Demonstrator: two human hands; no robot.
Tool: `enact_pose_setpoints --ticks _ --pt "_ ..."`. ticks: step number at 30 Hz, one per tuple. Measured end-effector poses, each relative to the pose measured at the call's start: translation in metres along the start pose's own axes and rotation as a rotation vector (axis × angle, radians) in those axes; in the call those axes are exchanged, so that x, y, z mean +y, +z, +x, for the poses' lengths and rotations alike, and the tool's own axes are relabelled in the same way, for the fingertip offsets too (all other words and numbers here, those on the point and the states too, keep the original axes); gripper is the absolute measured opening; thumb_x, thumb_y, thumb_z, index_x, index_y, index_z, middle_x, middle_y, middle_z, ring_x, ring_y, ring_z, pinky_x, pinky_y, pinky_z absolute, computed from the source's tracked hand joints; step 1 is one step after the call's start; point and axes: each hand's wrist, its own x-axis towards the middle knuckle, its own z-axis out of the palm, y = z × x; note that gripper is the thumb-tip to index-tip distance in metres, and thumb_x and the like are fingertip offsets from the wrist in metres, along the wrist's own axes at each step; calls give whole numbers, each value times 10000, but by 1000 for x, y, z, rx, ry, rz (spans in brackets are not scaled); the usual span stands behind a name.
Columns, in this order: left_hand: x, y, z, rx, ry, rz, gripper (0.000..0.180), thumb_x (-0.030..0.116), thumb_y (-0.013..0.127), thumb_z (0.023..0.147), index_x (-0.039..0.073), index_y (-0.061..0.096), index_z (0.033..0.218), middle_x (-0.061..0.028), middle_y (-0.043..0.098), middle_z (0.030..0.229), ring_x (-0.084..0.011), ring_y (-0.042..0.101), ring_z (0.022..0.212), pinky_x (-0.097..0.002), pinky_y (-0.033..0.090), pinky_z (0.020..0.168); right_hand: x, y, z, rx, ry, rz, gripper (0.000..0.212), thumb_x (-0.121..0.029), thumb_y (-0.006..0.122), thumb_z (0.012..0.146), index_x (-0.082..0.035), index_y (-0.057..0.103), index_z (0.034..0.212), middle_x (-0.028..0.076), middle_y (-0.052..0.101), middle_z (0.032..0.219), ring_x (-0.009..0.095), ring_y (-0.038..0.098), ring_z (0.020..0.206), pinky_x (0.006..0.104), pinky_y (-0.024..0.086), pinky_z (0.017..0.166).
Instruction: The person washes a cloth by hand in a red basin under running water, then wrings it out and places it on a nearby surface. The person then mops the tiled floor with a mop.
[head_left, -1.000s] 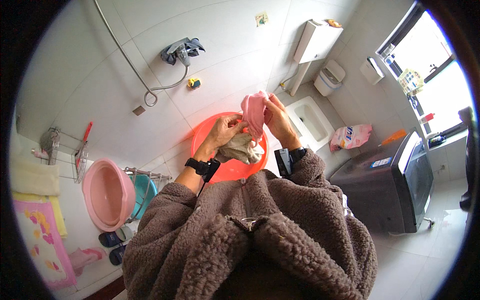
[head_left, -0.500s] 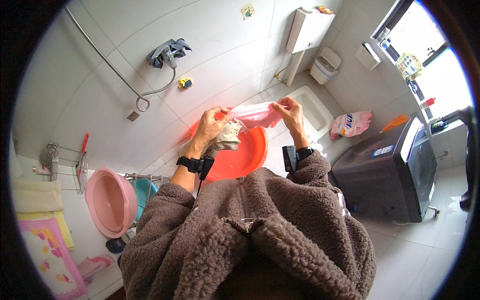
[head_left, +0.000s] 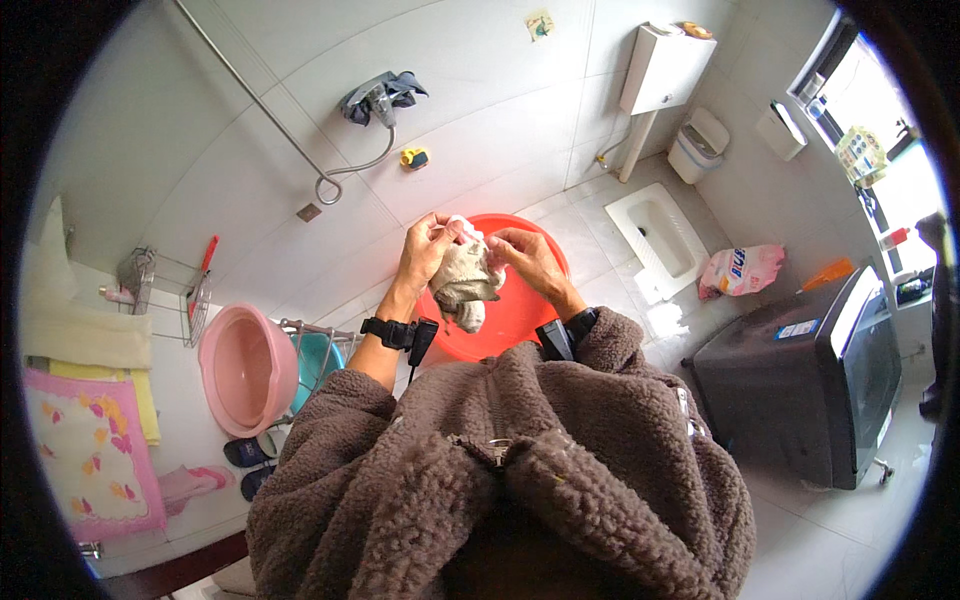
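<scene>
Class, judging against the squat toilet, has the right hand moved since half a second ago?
Yes: the right hand has moved left, away from the squat toilet, toward the left hand.

Daylight from dark-framed glass window [head_left: 868, 85], far right; panes blown out. Pale glossy tiled wall [head_left: 290, 60] dims leftward, seams bowed by fisheye. Glare patch on grey floor tiles [head_left: 664, 320]. Black rim.

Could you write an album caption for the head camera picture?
Over a red basin, the left hand holds a crumpled beige cloth, with the right hand close beside it.
</scene>
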Motion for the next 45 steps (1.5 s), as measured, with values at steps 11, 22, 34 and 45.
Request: enact_pose_setpoints --ticks 11,22,34,45 --pt "20 -3 -22 -29 -82 18 221 95 691 848 -4 585 1014 -73 662 877 -116 634 768 -251 539 685 2 -16 -3 54 -34 117 147 -208 545 941 -60 547 942 -28 549 854 75 506 814 230 423 719" --pt "-1 -2 -10 -34 54 307 133 157 633 903 25 636 886 -3 627 810 -66 551 729 -227 466 662 -34 -67 -10 436 -316 -315 182 -226 518 958 -49 538 922 -66 448 760 44 400 672 205 356 577" --pt "-2 -13 1 46 163 280 87 116 609 905 41 565 899 -30 627 926 -81 549 855 -243 476 755 -87 -113 -22 561 -334 -640 140 -128 546 925 11 560 921 103 636 746 158 596 716 303 472 686" --pt "10 -17 -6 -10 143 113 129 177 632 905 64 571 902 -34 634 858 -97 574 825 -257 475 761 -109 -103 -10 545 -370 -649 108 -107 547 921 0 546 931 106 646 730 180 611 677 304 477 671"
